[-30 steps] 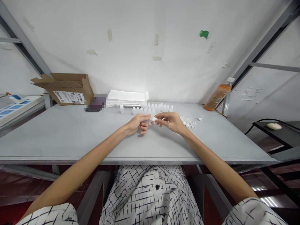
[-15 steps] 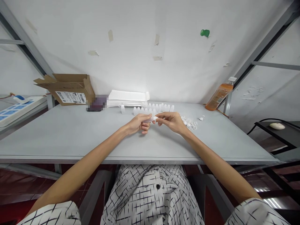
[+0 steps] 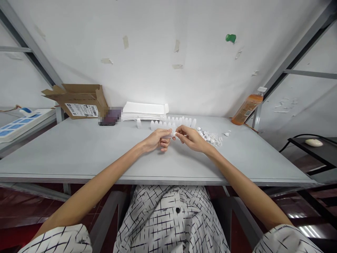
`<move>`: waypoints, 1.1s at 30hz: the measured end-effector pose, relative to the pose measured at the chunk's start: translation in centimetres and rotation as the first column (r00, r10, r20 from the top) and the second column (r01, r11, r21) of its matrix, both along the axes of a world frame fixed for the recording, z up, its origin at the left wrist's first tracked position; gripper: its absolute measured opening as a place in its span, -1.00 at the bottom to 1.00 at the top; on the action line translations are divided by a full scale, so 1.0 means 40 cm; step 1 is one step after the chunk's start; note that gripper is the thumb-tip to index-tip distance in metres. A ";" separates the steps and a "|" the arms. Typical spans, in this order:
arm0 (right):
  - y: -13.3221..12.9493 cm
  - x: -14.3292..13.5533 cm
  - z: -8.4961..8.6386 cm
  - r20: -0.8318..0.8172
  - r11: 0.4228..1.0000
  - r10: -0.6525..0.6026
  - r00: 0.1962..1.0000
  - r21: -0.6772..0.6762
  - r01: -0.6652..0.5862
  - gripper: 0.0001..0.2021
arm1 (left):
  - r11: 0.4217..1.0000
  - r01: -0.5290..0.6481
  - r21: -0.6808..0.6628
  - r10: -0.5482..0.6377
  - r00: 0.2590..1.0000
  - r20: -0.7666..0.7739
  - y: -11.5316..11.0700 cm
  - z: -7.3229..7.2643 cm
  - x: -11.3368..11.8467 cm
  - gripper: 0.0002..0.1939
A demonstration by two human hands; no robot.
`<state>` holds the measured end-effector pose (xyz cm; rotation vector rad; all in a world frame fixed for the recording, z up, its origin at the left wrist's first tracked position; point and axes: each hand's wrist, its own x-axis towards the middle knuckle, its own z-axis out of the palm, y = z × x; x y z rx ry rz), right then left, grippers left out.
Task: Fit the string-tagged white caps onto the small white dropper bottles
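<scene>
The left hand [image 3: 157,138] is clamped on a small bottle [image 3: 167,136], which lies sideways between the two hands, its neck to the right hand [image 3: 193,140]. The right thumb and finger are pinched on the white cap [image 3: 174,134] at this neck. I judge that the work is at the cap – whether it sits fully, I cannot tell. Any turn or press here calls for a firm left hold and straight alignment. More bottles [image 3: 162,125] stand beyond the hands, and a single one [image 3: 139,123] beyond and left of the left hand. White pieces [image 3: 214,139] lie beside the right hand, on its right.
</scene>
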<state>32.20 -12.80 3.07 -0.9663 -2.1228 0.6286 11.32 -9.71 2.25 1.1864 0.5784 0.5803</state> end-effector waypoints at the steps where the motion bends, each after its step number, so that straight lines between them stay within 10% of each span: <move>1: -0.001 0.001 0.003 -0.011 1.000 0.002 1.000 -0.008 -0.002 -0.71 | 1.000 0.007 -0.011 -0.007 1.000 -0.004 0.002 0.000 0.000 -0.66; 13: -0.009 -0.002 0.012 -0.215 0.988 -0.002 0.977 -0.150 -0.031 -0.64 | 0.995 0.080 -0.063 -0.082 0.996 -0.023 0.004 0.004 -0.003 -0.66; 33: 0.006 0.017 0.007 -0.393 0.972 -0.114 0.913 -0.234 0.021 -0.56 | 0.978 -0.005 0.210 0.023 0.996 -0.088 -0.009 -0.002 0.015 -0.61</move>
